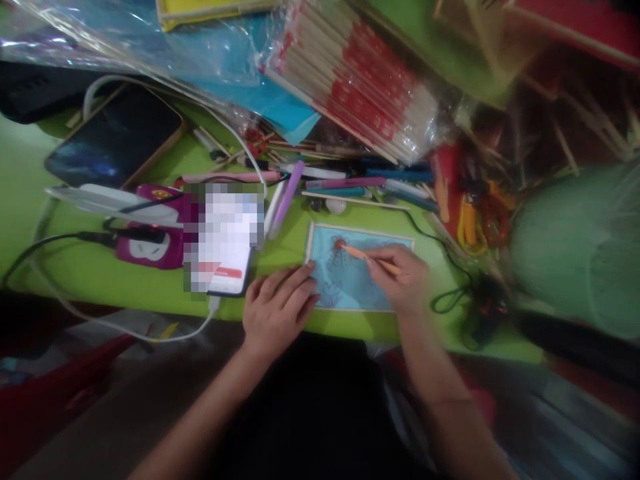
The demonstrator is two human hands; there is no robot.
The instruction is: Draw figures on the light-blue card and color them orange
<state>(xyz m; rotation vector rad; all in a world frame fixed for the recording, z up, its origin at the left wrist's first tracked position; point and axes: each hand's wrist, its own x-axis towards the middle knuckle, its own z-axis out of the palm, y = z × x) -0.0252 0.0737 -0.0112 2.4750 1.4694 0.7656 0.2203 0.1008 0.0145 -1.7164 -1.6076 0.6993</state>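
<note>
A small blue picture (pixel 357 287) with a pale thin border lies flat on the green table, with line drawings on it. My right hand (pixel 400 277) is closed round an orange pen (pixel 356 253), whose tip meets a reddish patch in the upper left of the drawing. It may be a marker; blur hides the detail. My left hand (pixel 280 303) rests palm down with fingers stretched out, its fingertips at the picture's left edge. Just left of that hand is a phone (pixel 227 283) with a lit, partly blurred screen, a white cable plugged into its lower end.
Behind the picture lie several pens (pixel 345 181) and loose sticks. A plastic-wrapped bundle of sticks (pixel 360 87) is at the back. A purple power strip (pixel 150 247), a dark phone (pixel 120 137) and cables sit left. Scissors (pixel 470 223) and a green rounded object (pixel 580 247) stand right.
</note>
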